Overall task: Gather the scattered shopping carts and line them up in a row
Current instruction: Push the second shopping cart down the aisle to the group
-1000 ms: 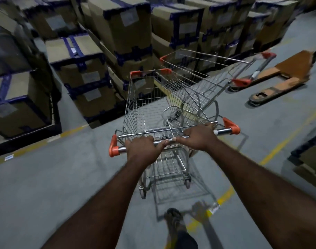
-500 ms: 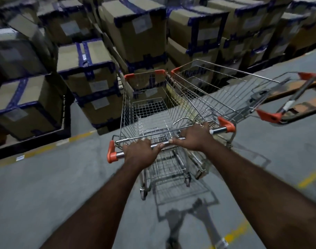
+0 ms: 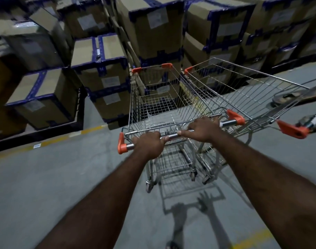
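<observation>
A wire shopping cart [image 3: 154,105] with orange corner caps stands in front of me on the grey floor. My left hand [image 3: 148,143] grips its metal handle bar near the left orange end. My right hand [image 3: 203,129] grips the same bar further right. A second wire cart [image 3: 247,97] stands close beside it on the right, angled away, its orange-capped handle [image 3: 291,131] pointing right. The two baskets sit side by side, almost touching at the front.
Stacked cardboard boxes [image 3: 106,72] with blue tape on black pallets fill the far side, just ahead of the carts. A pallet jack [image 3: 297,98] lies at the right edge. Yellow floor lines [image 3: 54,141] run along the pallets and at the bottom right.
The cart in my hands has rolled forward toward the boxes and come alongside the second cart. The view has swung left, so the pallet jack has slid to the right edge.
</observation>
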